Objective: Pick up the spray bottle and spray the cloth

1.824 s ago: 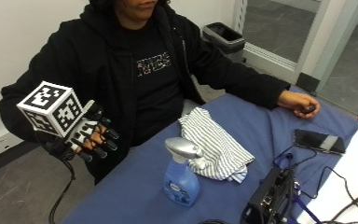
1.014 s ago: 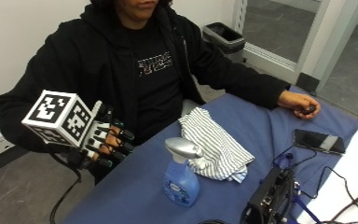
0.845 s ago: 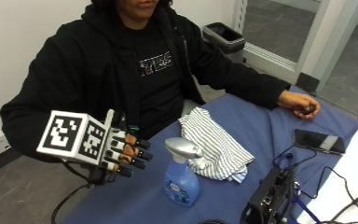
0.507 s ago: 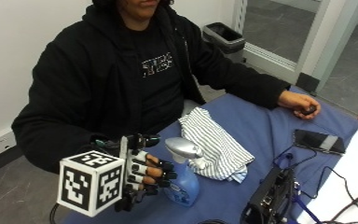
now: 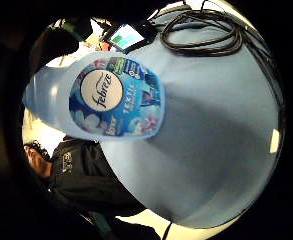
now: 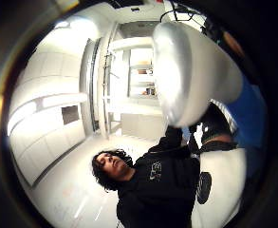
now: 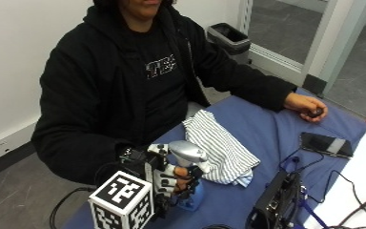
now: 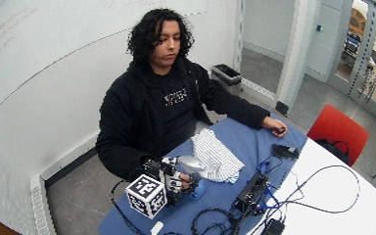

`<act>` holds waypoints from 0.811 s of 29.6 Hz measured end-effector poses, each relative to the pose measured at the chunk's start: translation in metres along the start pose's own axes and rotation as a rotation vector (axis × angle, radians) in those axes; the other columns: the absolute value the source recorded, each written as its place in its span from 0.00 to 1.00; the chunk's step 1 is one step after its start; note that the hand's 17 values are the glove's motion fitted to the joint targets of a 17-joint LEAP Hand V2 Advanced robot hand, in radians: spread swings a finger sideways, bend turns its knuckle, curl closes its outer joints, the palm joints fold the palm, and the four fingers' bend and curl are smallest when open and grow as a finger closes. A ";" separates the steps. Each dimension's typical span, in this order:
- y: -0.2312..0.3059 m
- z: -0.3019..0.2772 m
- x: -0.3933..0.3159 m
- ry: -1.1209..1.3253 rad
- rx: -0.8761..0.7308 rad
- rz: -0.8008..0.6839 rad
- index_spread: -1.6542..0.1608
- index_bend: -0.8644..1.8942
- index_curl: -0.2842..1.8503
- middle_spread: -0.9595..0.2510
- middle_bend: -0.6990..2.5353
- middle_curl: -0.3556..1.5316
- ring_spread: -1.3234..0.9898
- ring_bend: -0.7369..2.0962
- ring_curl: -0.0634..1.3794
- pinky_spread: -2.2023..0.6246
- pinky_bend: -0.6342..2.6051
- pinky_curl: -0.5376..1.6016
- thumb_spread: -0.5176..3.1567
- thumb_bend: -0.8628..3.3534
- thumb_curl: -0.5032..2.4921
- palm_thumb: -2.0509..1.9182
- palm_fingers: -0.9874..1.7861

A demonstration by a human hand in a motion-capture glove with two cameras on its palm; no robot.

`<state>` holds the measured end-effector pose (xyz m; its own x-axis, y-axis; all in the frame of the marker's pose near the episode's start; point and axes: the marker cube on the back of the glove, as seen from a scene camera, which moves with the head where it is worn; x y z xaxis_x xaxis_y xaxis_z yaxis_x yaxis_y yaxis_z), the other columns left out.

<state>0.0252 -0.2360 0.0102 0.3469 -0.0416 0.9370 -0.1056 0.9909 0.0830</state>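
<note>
An office or lab room: a large whiteboard point(image 8: 58, 44) on the wall, glass partition doors point(image 8: 364, 44), grey floor, a red chair point(image 8: 335, 129), and cabled electronics point(image 8: 253, 193) along the blue table's point(image 8: 253, 142) edge.

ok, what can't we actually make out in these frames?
- Trigger contact: in the outside view the right hand wraps the bottle neck; its own fingers hide the trigger.
- Bottle base: covered by the hand and glove in both outside views, so lifted or standing is unclear.
- Grip: neither palm view shows fingers on the bottle.
- Cloth: absent from both palm views.
</note>
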 end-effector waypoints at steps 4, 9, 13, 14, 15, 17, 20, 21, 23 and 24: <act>-0.007 0.010 -0.001 -0.071 0.015 0.008 0.79 0.38 0.28 0.79 0.33 0.39 0.55 0.40 0.26 0.84 0.25 0.38 0.46 0.25 0.29 0.72 0.66; -0.018 0.014 -0.004 -0.108 0.066 -0.021 0.80 0.38 0.29 0.78 0.33 0.39 0.55 0.41 0.28 0.83 0.24 0.38 0.45 0.25 0.29 0.73 0.68; -0.032 0.021 -0.003 -0.127 0.167 -0.066 0.80 0.38 0.29 0.76 0.33 0.40 0.53 0.42 0.28 0.81 0.24 0.37 0.43 0.24 0.30 0.74 0.73; -0.039 0.026 -0.002 -0.131 0.213 -0.087 0.80 0.38 0.30 0.76 0.32 0.40 0.53 0.42 0.29 0.80 0.25 0.38 0.42 0.24 0.31 0.75 0.74; -0.046 0.031 -0.002 -0.130 0.261 -0.110 0.79 0.37 0.30 0.75 0.32 0.40 0.53 0.42 0.29 0.78 0.28 0.39 0.40 0.24 0.31 0.75 0.77; -0.049 0.032 -0.001 -0.102 0.331 -0.145 0.79 0.37 0.31 0.73 0.32 0.40 0.51 0.43 0.31 0.75 0.30 0.41 0.38 0.24 0.32 0.76 0.82; -0.042 0.024 -0.003 -0.033 0.388 -0.171 0.78 0.39 0.32 0.70 0.34 0.42 0.50 0.45 0.33 0.73 0.31 0.42 0.35 0.23 0.33 0.76 0.85; -0.046 0.025 -0.005 -0.020 0.412 -0.182 0.78 0.39 0.32 0.69 0.35 0.43 0.50 0.46 0.34 0.72 0.31 0.42 0.34 0.23 0.34 0.76 0.87; -0.060 0.031 -0.007 -0.013 0.463 -0.206 0.78 0.40 0.33 0.68 0.36 0.44 0.49 0.47 0.35 0.71 0.32 0.43 0.32 0.22 0.34 0.76 0.88; -0.063 0.031 -0.007 -0.010 0.477 -0.211 0.78 0.41 0.34 0.67 0.37 0.44 0.49 0.47 0.35 0.71 0.32 0.43 0.31 0.22 0.35 0.76 0.88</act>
<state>0.0001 -0.3022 0.0091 0.3977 -0.2379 0.8862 -0.4477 0.7927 0.4137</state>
